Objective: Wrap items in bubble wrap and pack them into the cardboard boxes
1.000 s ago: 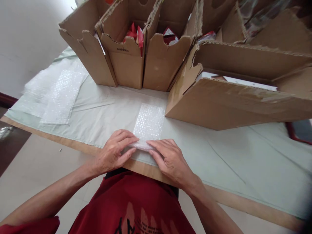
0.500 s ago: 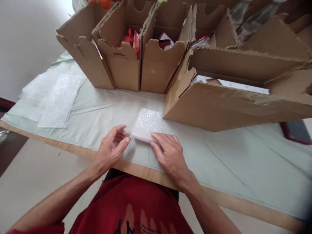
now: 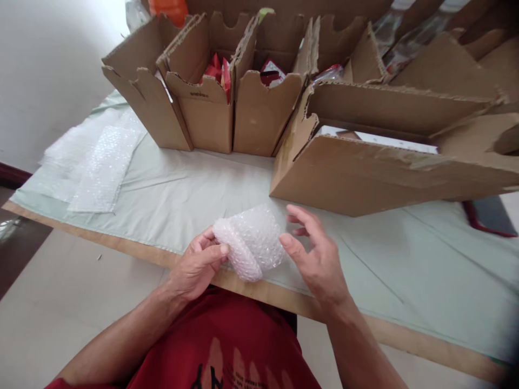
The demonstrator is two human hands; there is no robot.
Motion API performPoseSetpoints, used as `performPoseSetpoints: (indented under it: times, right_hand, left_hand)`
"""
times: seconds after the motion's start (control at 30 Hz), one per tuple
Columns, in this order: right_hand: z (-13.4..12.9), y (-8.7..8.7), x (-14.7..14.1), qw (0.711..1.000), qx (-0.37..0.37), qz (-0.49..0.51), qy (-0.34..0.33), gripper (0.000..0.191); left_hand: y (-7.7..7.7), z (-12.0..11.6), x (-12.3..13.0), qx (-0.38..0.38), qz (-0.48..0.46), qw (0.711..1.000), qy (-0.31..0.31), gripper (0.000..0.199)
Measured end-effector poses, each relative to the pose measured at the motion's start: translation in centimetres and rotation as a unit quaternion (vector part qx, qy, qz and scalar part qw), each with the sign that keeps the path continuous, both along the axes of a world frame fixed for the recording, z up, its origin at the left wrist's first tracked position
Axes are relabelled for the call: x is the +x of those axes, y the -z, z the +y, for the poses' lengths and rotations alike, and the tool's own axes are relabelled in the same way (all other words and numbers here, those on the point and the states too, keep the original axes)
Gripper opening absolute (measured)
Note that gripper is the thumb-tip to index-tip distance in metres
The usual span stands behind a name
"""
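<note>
A piece of bubble wrap, partly rolled along its left side, is held tilted near the table's front edge. My left hand pinches its rolled end between thumb and fingers. Just off the sheet's right side, my right hand has its thumb and fingers apart and holds nothing. Whether anything lies inside the roll I cannot tell.
More bubble wrap sheets lie at the table's left. Upright cardboard boxes with red packets line the back. A wider cardboard box holding flat white items stands at right. A pale green cloth covers the table.
The bubble wrap has been lifted, turned and brought closer to me. My left hand has taken hold of its rolled end, while my right hand has let go and moved right.
</note>
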State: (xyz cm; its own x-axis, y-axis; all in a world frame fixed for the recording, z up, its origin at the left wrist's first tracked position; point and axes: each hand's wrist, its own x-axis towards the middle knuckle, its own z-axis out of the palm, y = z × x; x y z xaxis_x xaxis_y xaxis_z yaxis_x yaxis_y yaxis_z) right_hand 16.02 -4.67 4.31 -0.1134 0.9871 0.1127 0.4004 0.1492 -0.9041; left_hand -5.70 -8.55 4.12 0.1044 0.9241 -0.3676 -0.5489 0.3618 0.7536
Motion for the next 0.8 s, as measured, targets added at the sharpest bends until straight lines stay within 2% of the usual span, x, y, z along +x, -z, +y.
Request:
performPoseSetpoints:
  times: [0.03, 0.1, 0.13, 0.2, 0.23, 0.3, 0.37, 0.4, 0.47, 0.53, 0.6, 0.7, 0.8]
  right_hand:
    - [0.4, 0.0, 0.2, 0.996, -0.065, 0.049, -0.031, 0.055]
    - [0.8, 0.1, 0.0, 0.971, -0.170, 0.139, -0.091, 0.048]
    - [0.7, 0.0, -0.3, 0.962, -0.194, 0.164, -0.102, 0.040]
    - [0.1, -0.3, -1.1, 0.966, -0.179, 0.168, -0.081, 0.025]
    - [-0.4, -0.5, -1.5, 0.976, -0.148, 0.150, -0.063, 0.020]
    - [-1.6, -1.0, -2.3, 0.991, -0.073, 0.098, -0.044, 0.014]
    - [-2.6, -1.3, -2.9, 0.996, -0.028, 0.069, -0.045, 0.019]
    - [-3.1, -1.3, -3.1, 0.996, -0.023, 0.069, -0.053, 0.025]
    - [-3.5, -1.1, -3.1, 0.994, -0.026, 0.085, -0.061, 0.042]
    - [-3.4, -0.6, -2.5, 0.994, -0.027, 0.098, -0.046, 0.057]
    - [-3.0, -0.4, -1.5, 0.995, -0.029, 0.096, -0.010, 0.060]
    - [-2.2, -0.8, 0.7, 0.997, -0.052, 0.063, 0.003, 0.033]
    - [-1.5, -2.4, 3.4, 0.999, -0.042, -0.009, -0.025, 0.014]
  left_hand:
    - [-0.1, -0.1, -0.2, 0.010, 0.010, 1.000, 0.014, 0.036]
    - [-0.4, -0.1, -0.4, 0.028, 0.055, 0.997, 0.042, 0.037]
    - [-0.5, -0.1, -0.4, 0.038, 0.095, 0.993, 0.052, 0.036]
    - [-0.6, 0.1, -0.3, 0.066, 0.212, 0.974, 0.050, 0.032]
    - [-0.6, 0.2, -0.1, 0.085, 0.285, 0.954, 0.039, 0.029]
    - [-0.6, 0.6, 0.3, 0.131, 0.431, 0.893, 0.002, 0.024]
    - [-0.4, 0.9, 1.1, 0.182, 0.533, 0.825, -0.044, 0.020]
    - [-0.3, 1.0, 1.6, 0.206, 0.559, 0.801, -0.059, 0.019]
    - [-0.3, 0.9, 2.8, 0.258, 0.567, 0.780, -0.060, 0.022]
    - [-0.3, 0.3, 3.9, 0.312, 0.533, 0.786, -0.024, 0.034]
    - [-0.4, -0.3, 4.8, 0.361, 0.488, 0.795, 0.022, 0.046]
    - [-0.7, -0.6, 5.1, 0.414, 0.442, 0.792, 0.080, 0.052]
    - [-1.6, 1.0, 4.4, 0.450, 0.454, 0.764, 0.086, 0.042]
